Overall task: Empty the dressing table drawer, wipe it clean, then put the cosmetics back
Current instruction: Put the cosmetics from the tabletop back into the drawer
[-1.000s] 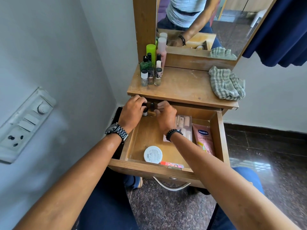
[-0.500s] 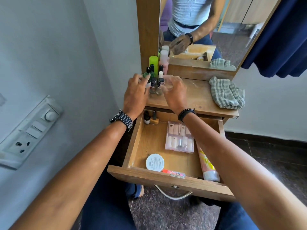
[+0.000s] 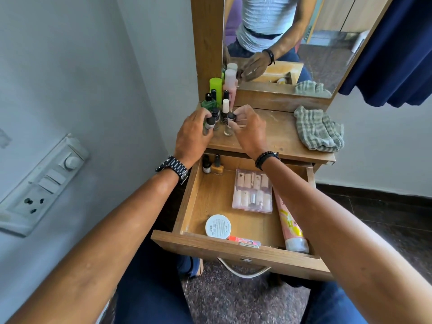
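- Both hands are hovering over the worktop (image 3: 275,134) at its back-left corner, w/ the bottle cluster between them.
- Left hand (image 3: 191,136) is curling its fingers round a small grey-capped bottle (image 3: 208,125) at the cluster's front left.
- Right hand (image 3: 249,129) is pinching a small dark-capped clear bottle (image 3: 229,126) w/ thumb & fingertips; its base is looking to be on or just above the worktop, can't tell which.
- Behind these, more bottles are standing upright: green bottle (image 3: 208,102), lime-green tall bottle (image 3: 216,86), pink bottle (image 3: 230,84), plus a few small dark- & white-capped ones against the mirror (image 3: 292,43).
- Drawer (image 3: 233,247) is sitting pulled out below the worktop, w/ cosmetics inside.
- In its back-left corner two small bottles are standing: a dark one (image 3: 206,165) & an orange nail polish (image 3: 217,166), side by side.
- Clear nail kit box (image 3: 253,191) is lying flat mid-drawer; pink tube (image 3: 289,226) is lying along the right wall, partly under the right forearm.
- Round white tin (image 3: 218,226) & a small orange-red item (image 3: 243,240) are lying at the front wall.
- Checked cloth (image 3: 318,128) is lying crumpled on the worktop's right end, well apart from the hands.
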`<state>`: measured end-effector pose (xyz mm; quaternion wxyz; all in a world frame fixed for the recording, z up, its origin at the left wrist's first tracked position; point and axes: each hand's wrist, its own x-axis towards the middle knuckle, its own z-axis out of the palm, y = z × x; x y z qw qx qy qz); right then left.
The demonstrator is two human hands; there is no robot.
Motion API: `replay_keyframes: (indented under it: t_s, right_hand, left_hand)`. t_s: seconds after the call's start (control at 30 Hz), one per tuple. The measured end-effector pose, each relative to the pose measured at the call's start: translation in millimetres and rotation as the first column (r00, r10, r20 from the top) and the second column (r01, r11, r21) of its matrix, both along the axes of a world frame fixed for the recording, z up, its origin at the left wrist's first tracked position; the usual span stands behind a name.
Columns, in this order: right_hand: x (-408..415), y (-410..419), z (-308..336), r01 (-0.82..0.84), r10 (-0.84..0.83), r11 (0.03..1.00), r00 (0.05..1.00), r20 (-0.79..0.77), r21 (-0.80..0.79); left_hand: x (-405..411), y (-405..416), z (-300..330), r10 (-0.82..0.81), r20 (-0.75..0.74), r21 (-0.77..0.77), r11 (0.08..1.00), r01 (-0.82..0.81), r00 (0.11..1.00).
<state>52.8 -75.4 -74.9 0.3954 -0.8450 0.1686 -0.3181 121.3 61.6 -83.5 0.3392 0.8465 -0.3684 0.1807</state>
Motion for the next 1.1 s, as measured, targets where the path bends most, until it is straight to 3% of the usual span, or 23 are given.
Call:
replay_keyframes:
  t_s: [0.17,0.4,0.57,0.67,0.87,1.1]
  right_hand:
    - [-2.5,-3.1,4.7,-0.041,0.034,0.996,0.996,-0.087,-0.077]
    - [-27.2,1.8,8.1,-0.058,0.057,0.994,0.998,0.016,0.092]
    - [-60.5,16.5,-17.0,-0.193,0.218,0.961,0.969,-0.113,0.199]
    - [-64.9,25.9,-41.0,-0.204,0.239,0.961,0.951,-0.197,0.185]
    - [-49.2,40.1,-74.6,-0.143,0.165,0.985,0.937,-0.307,0.095]
    - [-35.2,54.7,-88.9,-0.098,0.102,0.995,0.937,-0.335,0.03]
  left_hand:
    - [-9.4,5.7,-2.1,-0.02,-0.074,-0.031,0.999,0.017,0.997]
    - [-26.0,32.5,-1.0,-0.118,-0.193,-0.088,0.991,0.103,0.974]
    - [-34.5,49.4,-17.6,-0.129,-0.278,0.05,0.988,0.149,0.952]
    - [-35.3,49.7,-34.9,-0.067,-0.317,0.14,0.983,0.116,0.946]
    - [-33.1,41.5,-50.8,0.066,-0.225,0.309,0.951,0.007,0.972]
    - [-30.3,33.9,-58.6,0.097,-0.214,0.373,0.928,-0.011,0.972]
